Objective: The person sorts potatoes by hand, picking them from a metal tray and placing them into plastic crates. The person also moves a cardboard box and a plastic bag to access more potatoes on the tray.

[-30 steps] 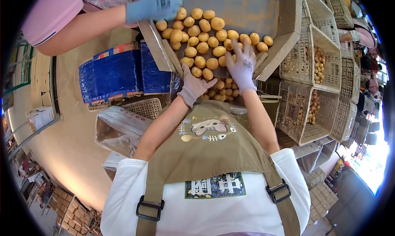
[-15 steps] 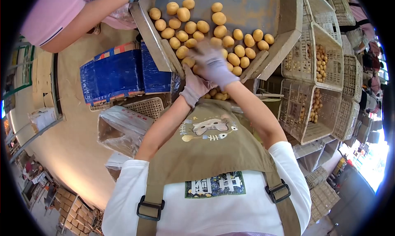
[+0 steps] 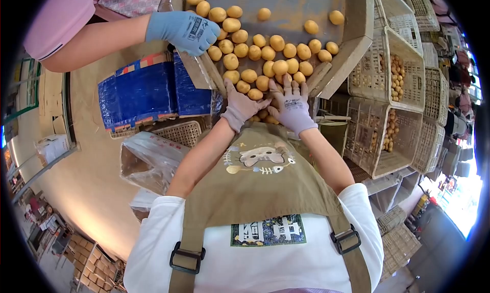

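Note:
Many round yellow-orange fruits (image 3: 254,52) lie on a grey metal sorting tray (image 3: 286,7) that narrows towards me. My left hand (image 3: 242,103), in a pale glove, lies at the left of the tray's mouth, fingers apart against the lowest fruits. At the right of the mouth, my right hand (image 3: 293,107), in a light purple-grey glove, has its fingers spread and the tips touching fruits. Neither hand is wrapped around a fruit. More fruits (image 3: 269,119) show just below the mouth, between my wrists and the apron, partly hidden.
A co-worker's blue-gloved hand (image 3: 193,33) is over the tray's left wall (image 3: 196,71). Plastic crates (image 3: 386,71), some with fruit inside, are stacked at the right. At the left are blue-wrapped boxes (image 3: 140,91), a plastic-lined carton (image 3: 145,157) and a crate (image 3: 178,133).
My right hand has moved right and down, from above the fruits to the mouth's right side. Fruits have shifted on the tray. The co-worker's blue-gloved hand has come down to the left wall.

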Motion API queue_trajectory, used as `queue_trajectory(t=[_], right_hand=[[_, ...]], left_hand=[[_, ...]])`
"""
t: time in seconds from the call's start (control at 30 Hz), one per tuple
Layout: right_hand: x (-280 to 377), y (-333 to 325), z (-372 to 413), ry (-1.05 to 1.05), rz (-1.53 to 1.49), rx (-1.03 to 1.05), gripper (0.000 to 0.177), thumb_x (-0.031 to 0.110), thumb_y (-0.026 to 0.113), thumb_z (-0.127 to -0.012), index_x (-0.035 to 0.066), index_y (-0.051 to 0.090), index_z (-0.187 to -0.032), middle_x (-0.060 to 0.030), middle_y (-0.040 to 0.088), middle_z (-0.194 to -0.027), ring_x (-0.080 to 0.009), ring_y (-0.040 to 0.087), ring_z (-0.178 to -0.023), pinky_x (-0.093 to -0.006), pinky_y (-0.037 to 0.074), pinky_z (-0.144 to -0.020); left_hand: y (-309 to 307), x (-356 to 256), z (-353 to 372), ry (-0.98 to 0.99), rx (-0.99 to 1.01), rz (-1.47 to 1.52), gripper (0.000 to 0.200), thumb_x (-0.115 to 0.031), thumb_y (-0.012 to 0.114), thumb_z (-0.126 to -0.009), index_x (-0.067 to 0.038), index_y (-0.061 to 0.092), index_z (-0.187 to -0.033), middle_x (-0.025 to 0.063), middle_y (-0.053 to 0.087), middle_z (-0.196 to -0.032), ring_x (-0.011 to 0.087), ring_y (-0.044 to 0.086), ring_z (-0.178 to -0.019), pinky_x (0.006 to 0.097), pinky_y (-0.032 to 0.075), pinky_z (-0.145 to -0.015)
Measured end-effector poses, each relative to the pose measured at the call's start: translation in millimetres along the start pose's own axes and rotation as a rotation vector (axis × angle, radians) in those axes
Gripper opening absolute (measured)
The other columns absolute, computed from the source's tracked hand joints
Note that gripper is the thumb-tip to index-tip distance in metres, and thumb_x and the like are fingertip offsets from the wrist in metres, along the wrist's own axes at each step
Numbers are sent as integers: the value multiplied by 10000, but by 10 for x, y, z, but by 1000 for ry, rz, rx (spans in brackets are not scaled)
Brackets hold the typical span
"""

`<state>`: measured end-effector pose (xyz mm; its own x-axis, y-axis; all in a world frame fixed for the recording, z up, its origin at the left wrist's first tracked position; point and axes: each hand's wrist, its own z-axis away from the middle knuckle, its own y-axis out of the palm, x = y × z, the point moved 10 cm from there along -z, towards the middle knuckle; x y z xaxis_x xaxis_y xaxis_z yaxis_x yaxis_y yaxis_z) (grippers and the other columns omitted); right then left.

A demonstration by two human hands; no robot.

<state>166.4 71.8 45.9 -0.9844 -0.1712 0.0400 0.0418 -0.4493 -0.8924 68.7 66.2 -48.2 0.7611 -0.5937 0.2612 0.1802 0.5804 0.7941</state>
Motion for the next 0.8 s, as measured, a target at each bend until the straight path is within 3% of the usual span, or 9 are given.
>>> queue_trajectory(t=[0.27,0.37,0.43,0.5,0.57,0.63,0.7,0.77,0.8], right_hand=[[-5,-23,43,-27,13,-90,725,436,626,-883,209,405,-1536,-217,299,-1613,-436,380,-1420,-583,115,-1219],[20,-107,-24,-49,-134,-222,678,419,647,-874,220,466,-1496,-192,396,-1563,-429,388,-1411,-593,155,-1205],[90,-235,-47,-124,-244,-294,653,426,642,-879,229,483,-1481,-157,435,-1545,-428,383,-1412,-597,183,-1193],[-151,-136,-213,-143,-100,-293,602,407,618,-903,222,495,-1463,-92,459,-1523,-429,377,-1414,-630,225,-1149],[-369,-310,-343,93,-96,-408,609,416,593,-913,220,483,-1480,-94,393,-1574,-434,313,-1458,-642,189,-1161],[-315,-429,-436,166,-254,-456,616,434,597,-902,246,482,-1477,-143,294,-1625,-507,208,-1479,-682,150,-1155],[-66,-318,-520,187,-228,-289,617,442,614,-887,280,488,-1469,-176,260,-1634,-544,169,-1474,-719,136,-1136],[401,-251,-455,-112,-214,-123,621,491,645,-854,387,506,-1450,-120,191,-1675,-570,129,-1478,-778,95,-1104],[407,-238,-432,-187,-142,-129,607,486,647,-853,395,520,-1439,-100,209,-1673,-541,147,-1487,-765,96,-1115]], left_hand=[[-166,-73,-71,15,-4,67,842,-762,336,-934,-246,233,-1591,40,263,-1651,300,285,-1486,731,151,-1157],[-52,99,-13,-436,397,692,802,-713,321,-963,-192,290,-1572,39,305,-1638,295,268,-1495,658,176,-1178],[43,115,24,-367,389,519,731,-666,352,-974,-197,365,-1534,25,380,-1596,282,323,-1460,635,197,-1174],[-168,-135,-35,81,75,-228,616,-606,425,-977,-242,476,-1471,-1,501,-1521,260,444,-1383,636,221,-1153],[-100,180,36,-423,153,785,608,-574,415,-998,-239,424,-1505,-11,448,-1556,226,436,-1385,586,268,-1135],[-120,-178,181,190,-271,-340,605,-564,405,-1008,-235,403,-1516,-8,416,-1575,216,439,-1381,552,288,-1135],[-215,-170,56,134,-116,-267,649,-621,398,-1000,-237,387,-1523,16,387,-1589,235,419,-1411,521,329,-1143],[-17,-128,136,78,-9,-164,680,-657,393,-989,-238,383,-1525,25,389,-1585,252,399,-1433,521,343,-1147],[10,-126,98,32,102,-110,734,-712,356,-973,-255,348,-1547,28,384,-1587,285,367,-1457,590,325,-1145]])
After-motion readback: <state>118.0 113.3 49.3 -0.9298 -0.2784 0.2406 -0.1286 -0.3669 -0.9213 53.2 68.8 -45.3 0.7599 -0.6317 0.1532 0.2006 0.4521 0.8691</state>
